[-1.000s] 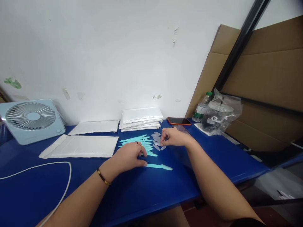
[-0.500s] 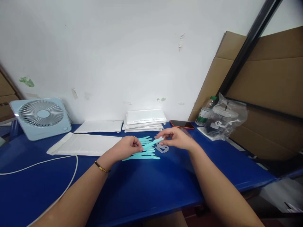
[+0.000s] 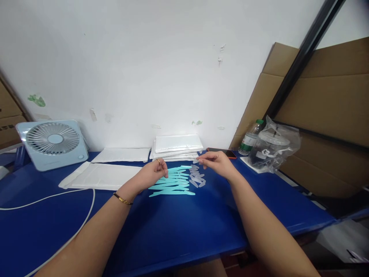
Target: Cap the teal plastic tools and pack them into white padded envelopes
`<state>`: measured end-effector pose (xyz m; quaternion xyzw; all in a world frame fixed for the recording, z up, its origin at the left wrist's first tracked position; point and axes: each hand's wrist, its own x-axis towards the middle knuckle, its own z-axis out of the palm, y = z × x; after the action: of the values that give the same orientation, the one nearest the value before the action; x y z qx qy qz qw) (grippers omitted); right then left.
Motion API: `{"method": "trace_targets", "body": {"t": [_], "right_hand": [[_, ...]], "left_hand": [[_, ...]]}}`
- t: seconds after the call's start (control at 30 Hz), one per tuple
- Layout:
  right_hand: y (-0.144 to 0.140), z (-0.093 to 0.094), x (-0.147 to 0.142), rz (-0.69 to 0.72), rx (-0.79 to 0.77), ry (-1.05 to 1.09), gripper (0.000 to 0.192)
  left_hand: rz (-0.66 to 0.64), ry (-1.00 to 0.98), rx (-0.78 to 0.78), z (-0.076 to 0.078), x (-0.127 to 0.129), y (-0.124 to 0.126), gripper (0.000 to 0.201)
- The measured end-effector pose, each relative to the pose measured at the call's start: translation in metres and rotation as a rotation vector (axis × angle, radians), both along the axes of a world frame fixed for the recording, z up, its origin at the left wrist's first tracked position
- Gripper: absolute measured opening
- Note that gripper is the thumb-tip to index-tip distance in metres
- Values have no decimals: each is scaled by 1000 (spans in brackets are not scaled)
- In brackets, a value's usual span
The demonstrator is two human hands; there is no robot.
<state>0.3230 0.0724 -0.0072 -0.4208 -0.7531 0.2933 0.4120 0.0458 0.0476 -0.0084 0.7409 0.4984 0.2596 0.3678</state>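
Note:
Several turquoise eyebrow razors point(image 3: 170, 188) lie side by side in a loose row on the blue tabletop. At the far end of the row, my left hand point(image 3: 151, 175) has its thumb and fingers closed at the left end of a turquoise razor point(image 3: 180, 168). Small clear plastic blade caps point(image 3: 197, 179) are scattered just right of the row. Beyond them my right hand point(image 3: 216, 162) pinches a clear cap point(image 3: 195, 161) between thumb and fingertips, slightly above the table.
White padded mailers point(image 3: 177, 143) are stacked against the wall, with more mailers point(image 3: 103, 175) at left. A fan point(image 3: 54, 142) and its white cable point(image 3: 92, 204) occupy the left side. A phone point(image 3: 230, 154), water bottle point(image 3: 249, 138) and bagged cup point(image 3: 272, 148) stand at right.
My hands have moved apart. The left hand has gone slightly left and away with the razor, lowering it to the row's far end. The right hand now holds a clear cap apart from the razor.

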Motion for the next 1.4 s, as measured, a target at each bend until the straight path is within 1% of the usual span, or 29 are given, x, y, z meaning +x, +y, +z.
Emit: {"method": "trace_targets", "body": {"t": [0.1,0.17,0.27,0.43,0.63,0.77,1.0,1.13,1.4], "right_hand": [[2,-2,-2,-11,-57,65,34],[3,-3,-4,12,-78,128,34],[2,-5,-6,36,-103,207,34],[2,-6,-11,8,-114,275,31],[-1,-10,-19,65,-166,307,31],[-3,-11,-25,90,-203,325,28],[-4,-9,-29,116,-318,460,25],[-4,-9,-30,98,-334,480,25],[-2,-12,-29,125,-340,515,22]], "left_hand": [[122,11,101,2,2,0,35],[158,-2,126,1,2,2,39],[183,6,188,-2,2,6,36],[248,99,343,-1,4,7,32],[240,187,399,4,7,3,32],[228,188,413,4,8,3,30],[234,164,476,2,6,5,27],[223,156,493,1,6,5,26],[213,143,510,-1,5,7,24]]}}
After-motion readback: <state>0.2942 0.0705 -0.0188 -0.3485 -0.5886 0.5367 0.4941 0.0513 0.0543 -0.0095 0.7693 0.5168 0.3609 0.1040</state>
